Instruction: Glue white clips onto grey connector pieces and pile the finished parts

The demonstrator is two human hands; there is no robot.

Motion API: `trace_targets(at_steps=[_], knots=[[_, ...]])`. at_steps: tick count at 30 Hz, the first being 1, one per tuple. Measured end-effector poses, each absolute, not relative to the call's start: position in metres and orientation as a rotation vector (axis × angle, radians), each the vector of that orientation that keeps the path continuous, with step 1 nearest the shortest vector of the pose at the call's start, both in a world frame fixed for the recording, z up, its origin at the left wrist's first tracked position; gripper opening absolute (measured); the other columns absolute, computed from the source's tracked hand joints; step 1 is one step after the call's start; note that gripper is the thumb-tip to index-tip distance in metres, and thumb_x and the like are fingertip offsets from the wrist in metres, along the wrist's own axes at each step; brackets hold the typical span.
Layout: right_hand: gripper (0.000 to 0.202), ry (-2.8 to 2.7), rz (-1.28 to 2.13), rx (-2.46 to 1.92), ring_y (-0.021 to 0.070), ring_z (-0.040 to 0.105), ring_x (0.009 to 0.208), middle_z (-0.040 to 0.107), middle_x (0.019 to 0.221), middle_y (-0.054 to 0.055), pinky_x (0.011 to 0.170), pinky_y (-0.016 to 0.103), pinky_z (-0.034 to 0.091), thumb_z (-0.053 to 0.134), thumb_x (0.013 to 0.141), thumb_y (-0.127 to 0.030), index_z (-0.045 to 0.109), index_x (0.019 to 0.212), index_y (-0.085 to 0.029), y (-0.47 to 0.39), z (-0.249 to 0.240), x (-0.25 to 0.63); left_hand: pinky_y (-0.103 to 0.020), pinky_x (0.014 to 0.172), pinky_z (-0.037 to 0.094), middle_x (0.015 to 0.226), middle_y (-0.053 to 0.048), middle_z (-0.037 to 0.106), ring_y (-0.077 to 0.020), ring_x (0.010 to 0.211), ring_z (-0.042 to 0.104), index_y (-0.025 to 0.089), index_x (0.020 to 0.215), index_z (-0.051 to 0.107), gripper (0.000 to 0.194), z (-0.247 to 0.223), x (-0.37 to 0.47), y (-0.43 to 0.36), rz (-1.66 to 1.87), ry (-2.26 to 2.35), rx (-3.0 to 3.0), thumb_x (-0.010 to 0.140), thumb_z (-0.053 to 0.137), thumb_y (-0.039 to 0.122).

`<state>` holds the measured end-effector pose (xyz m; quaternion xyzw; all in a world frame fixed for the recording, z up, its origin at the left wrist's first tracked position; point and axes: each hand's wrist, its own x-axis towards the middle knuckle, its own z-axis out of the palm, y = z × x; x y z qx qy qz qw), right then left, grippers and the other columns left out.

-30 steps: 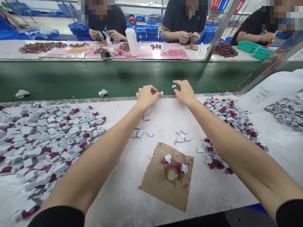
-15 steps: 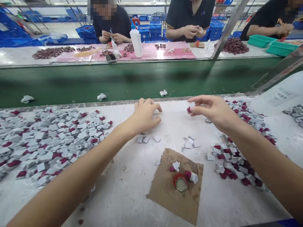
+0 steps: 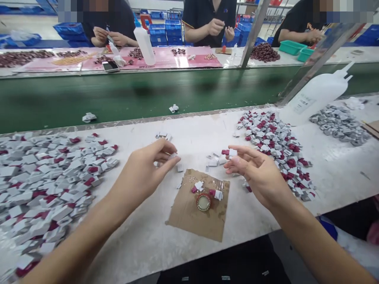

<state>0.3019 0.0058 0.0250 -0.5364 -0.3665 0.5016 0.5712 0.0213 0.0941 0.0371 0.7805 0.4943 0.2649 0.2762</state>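
Note:
My left hand is over the white table, thumb and forefinger pinched on a small grey-white plastic piece. Across from it, my right hand holds a white-and-maroon plastic part between thumb and fingertips. Between and below the hands lies a square of brown cardboard. It bears an upturned bottle cap and two maroon-and-white parts, one of them just right of the cap. Loose grey-white pieces lie beside my right fingertips.
A large heap of grey and maroon parts spreads at left, another heap at right. A big white bottle leans behind the right heap. The green belt carries small white parts. Co-workers sit beyond it.
The view has swung right. My left hand has come nearer and closed on a small grey-white piece. My right hand, still holding its part, has also come nearer.

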Motion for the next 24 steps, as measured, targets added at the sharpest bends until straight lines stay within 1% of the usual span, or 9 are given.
trace_targets(at_steps=[3,6,8,10,12,14,18,21,24], knots=[[0.037,-0.924,1.216,-1.301,0.0251,0.088,0.085,0.089,0.09,0.008,0.082,0.04,0.076,0.097,0.093,-0.043,0.088,0.123,-0.023,-0.015,0.023,0.303,-0.041,0.076,0.053,0.095,-0.004,0.077,-0.0277,0.083,0.071,0.03,0.102,0.073,0.017,0.053,0.011,0.062,0.789,1.393,2.208,0.104,0.068,0.046],[0.023,-1.052,1.075,-1.339,0.0253,0.086,0.08,0.088,0.094,0.008,0.075,0.04,0.077,0.094,0.096,-0.039,0.092,0.114,-0.026,-0.038,0.021,0.301,-0.041,0.072,0.051,0.102,-0.005,0.076,-0.0262,0.08,0.069,0.03,0.103,0.077,0.018,0.052,-0.001,0.04,0.746,1.46,2.242,0.106,0.065,0.044],[0.014,-1.164,0.952,-1.352,0.0243,0.085,0.081,0.087,0.101,0.006,0.072,0.038,0.076,0.093,0.095,-0.034,0.093,0.108,-0.03,-0.052,0.02,0.296,-0.04,0.068,0.05,0.096,-0.005,0.075,-0.0253,0.074,0.068,0.029,0.102,0.077,0.018,0.041,-0.006,0.03,0.665,1.485,2.201,0.104,0.065,0.043],[0.015,-1.265,0.91,-1.354,0.0225,0.084,0.083,0.087,0.106,0.005,0.072,0.035,0.074,0.089,0.099,-0.031,0.093,0.113,-0.035,-0.063,0.018,0.29,-0.039,0.063,0.049,0.084,-0.004,0.072,-0.0242,0.066,0.064,0.028,0.097,0.076,0.017,0.027,-0.008,0.021,0.578,1.482,2.15,0.102,0.066,0.041],[0.022,-1.334,0.926,-1.346,0.0213,0.082,0.084,0.086,0.104,0.004,0.071,0.033,0.073,0.083,0.104,-0.03,0.091,0.123,-0.038,-0.07,0.015,0.283,-0.037,0.061,0.049,0.08,-0.003,0.07,-0.0234,0.063,0.062,0.027,0.091,0.076,0.018,0.014,-0.006,0.014,0.54,1.461,2.105,0.101,0.065,0.038],[0.025,-1.376,0.909,-1.341,0.0215,0.08,0.087,0.085,0.104,0.004,0.07,0.032,0.071,0.078,0.107,-0.029,0.09,0.127,-0.037,-0.072,0.012,0.277,-0.037,0.065,0.053,0.084,-0.004,0.071,-0.0235,0.067,0.065,0.027,0.093,0.077,0.017,0.006,-0.002,0.008,0.551,1.452,2.062,0.101,0.065,0.036],[0.02,-1.386,0.875,-1.351,0.0223,0.082,0.094,0.086,0.107,0.003,0.074,0.032,0.07,0.078,0.107,-0.028,0.089,0.121,-0.036,-0.071,0.007,0.27,-0.038,0.075,0.059,0.093,-0.005,0.073,-0.0251,0.08,0.072,0.024,0.113,0.077,0.02,0.004,0.001,0.002,0.593,1.475,1.986,0.101,0.067,0.035],[0.017,-1.408,0.867,-1.364,0.0244,0.085,0.099,0.089,0.112,0.002,0.08,0.034,0.072,0.079,0.106,-0.027,0.088,0.118,-0.035,-0.07,0.004,0.268,-0.038,0.077,0.059,0.096,-0.006,0.074,-0.0252,0.084,0.073,0.022,0.112,0.077,0.019,0.003,-0.002,-0.001,0.614,1.461,1.945,0.103,0.065,0.034],[0.016,-1.459,0.823,-1.372,0.0246,0.086,0.099,0.089,0.111,0.002,0.078,0.034,0.072,0.079,0.106,-0.026,0.088,0.116,-0.034,-0.069,0.002,0.267,-0.038,0.08,0.06,0.1,-0.006,0.076,-0.0255,0.087,0.074,0.023,0.113,0.078,0.019,0.001,-0.004,-0.005,0.637,1.447,1.912,0.106,0.065,0.035]])
